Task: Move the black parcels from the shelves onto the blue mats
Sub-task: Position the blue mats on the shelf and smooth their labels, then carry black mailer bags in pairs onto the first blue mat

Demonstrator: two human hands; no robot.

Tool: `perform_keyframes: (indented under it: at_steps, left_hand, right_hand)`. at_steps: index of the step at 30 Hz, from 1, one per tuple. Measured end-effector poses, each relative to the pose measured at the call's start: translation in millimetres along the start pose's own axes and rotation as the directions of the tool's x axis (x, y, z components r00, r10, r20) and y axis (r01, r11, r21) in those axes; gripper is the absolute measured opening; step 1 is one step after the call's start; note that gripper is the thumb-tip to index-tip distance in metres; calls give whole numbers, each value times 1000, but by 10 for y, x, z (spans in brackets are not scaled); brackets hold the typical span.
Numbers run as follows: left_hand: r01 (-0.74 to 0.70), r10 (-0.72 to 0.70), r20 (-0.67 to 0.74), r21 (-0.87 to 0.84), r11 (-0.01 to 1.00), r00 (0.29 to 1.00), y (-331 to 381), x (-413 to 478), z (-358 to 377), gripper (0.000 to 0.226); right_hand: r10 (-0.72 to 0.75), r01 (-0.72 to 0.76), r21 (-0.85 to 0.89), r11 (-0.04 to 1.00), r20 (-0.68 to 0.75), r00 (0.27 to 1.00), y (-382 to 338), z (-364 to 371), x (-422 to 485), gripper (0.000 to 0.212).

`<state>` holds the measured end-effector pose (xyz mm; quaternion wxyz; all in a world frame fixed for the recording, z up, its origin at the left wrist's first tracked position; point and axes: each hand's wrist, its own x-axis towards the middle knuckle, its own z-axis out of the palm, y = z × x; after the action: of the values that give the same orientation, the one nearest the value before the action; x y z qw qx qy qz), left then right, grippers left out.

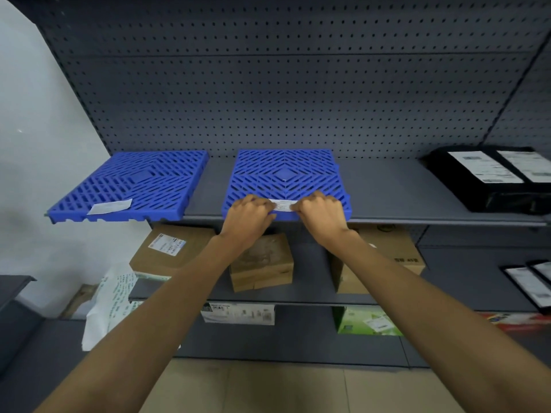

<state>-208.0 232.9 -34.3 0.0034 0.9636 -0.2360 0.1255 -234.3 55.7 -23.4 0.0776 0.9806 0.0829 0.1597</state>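
Note:
Two blue lattice mats lie on the top grey shelf: the left mat (134, 183) overhangs the shelf's left end, and the middle mat (283, 174) sits in front of me. A white label strip (282, 205) lies on the middle mat's front edge. My left hand (249, 216) and my right hand (320, 214) press on that front edge at either end of the label, fingers curled. Two black parcels with white labels (489, 180) lie side by side at the shelf's far right, well away from both hands. More black parcels (533, 281) show on the lower shelf at right.
The top shelf (387, 192) has a perforated grey back panel (283, 84). Below it stand brown cardboard boxes (262, 263), a white printed bag (110, 305) at the left, and a green box (366, 321) lower down. A white wall rises at the left.

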Motion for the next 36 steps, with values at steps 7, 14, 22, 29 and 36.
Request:
perform_keyframes:
  at_steps: [7, 14, 22, 29, 36]
  left_hand:
    - [-40, 40, -35, 5, 999, 999, 102, 151, -209, 43]
    - [-150, 150, -64, -4, 989, 987, 778, 562, -425, 44]
    - [-289, 289, -93, 19, 957, 953, 2027, 1045, -569, 50]
    - [-316, 317, -101, 25, 948, 943, 3270, 1398, -579, 54]
    - [-268, 263, -108, -32, 963, 959, 4231, 1769, -494, 44]
  right_hand:
    - [11, -12, 42, 999, 8, 1000, 256, -167, -8, 24]
    - [136, -135, -23, 991, 43, 990, 1135, -382, -412, 23]
    - [315, -306, -95, 947, 93, 945, 2452, -498, -1147, 28]
    - [358, -353, -86, 932, 45, 933, 3599, -510, -1709, 24]
    - [362, -357, -87, 930, 54, 931, 4610, -439, -2036, 24]
